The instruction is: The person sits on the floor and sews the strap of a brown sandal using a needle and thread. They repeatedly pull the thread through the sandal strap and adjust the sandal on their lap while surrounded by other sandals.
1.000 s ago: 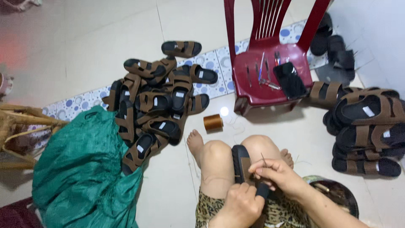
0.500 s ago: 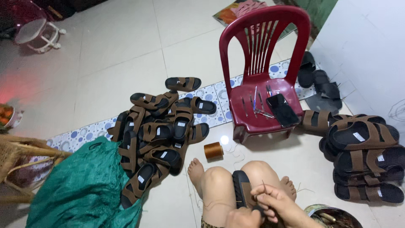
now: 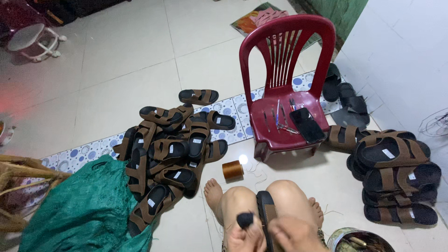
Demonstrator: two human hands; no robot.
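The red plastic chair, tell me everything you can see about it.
The red plastic chair stands upright on the pale tiled floor, its legs on a strip of blue-patterned tiles. It looks like dark red moulded plastic, with a rounded, arched back cut into thin vertical slats and a slotted seat. On the seat lie a black phone and a few thin tools, too small to tell apart. Brown and black sandals lie against its right side. No hand touches it.

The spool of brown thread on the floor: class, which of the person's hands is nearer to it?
Left. The left hand sits below the spool of brown thread, just right of it in the picture. The right hand lies farther right, beyond the sandal held between the knees.
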